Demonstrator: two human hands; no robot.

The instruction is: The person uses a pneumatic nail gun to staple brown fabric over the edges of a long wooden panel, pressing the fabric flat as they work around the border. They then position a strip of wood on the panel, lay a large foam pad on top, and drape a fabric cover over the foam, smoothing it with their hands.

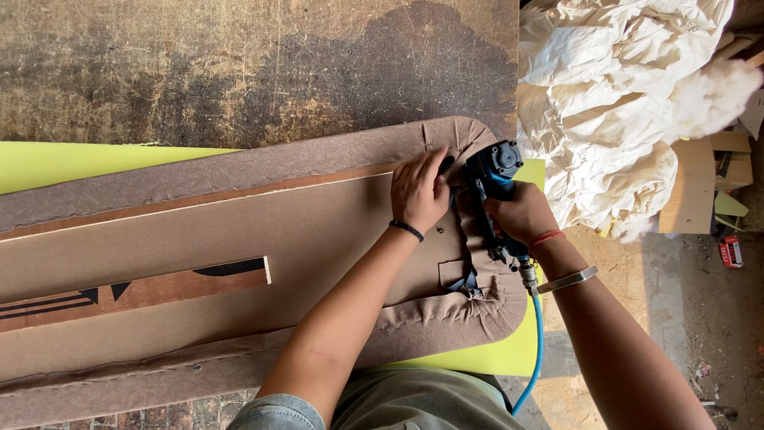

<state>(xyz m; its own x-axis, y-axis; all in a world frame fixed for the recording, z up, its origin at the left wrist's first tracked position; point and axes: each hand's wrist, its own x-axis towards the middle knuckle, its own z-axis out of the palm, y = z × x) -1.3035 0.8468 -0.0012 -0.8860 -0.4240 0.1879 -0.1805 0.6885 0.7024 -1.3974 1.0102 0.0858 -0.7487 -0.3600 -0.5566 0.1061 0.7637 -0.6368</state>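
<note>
while the left hand flattens brown fabric, the right hand grips a stapler.

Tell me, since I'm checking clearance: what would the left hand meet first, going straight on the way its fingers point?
Probably the blue pneumatic staple gun in the right hand; the left hand presses brown fabric beside it.

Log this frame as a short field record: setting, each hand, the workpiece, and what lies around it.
setting: worn wooden workbench, seen from above
workpiece: long board panel with brown fabric wrapped over its edges, lying on a yellow-green sheet
left hand: left hand pressing the fabric down near the rounded end
right hand: right hand gripping a blue pneumatic stapler, nose at the fabric edge
hose: blue air hose hanging down from the tool
surroundings: heap of crumpled pale cloth to the right
</note>
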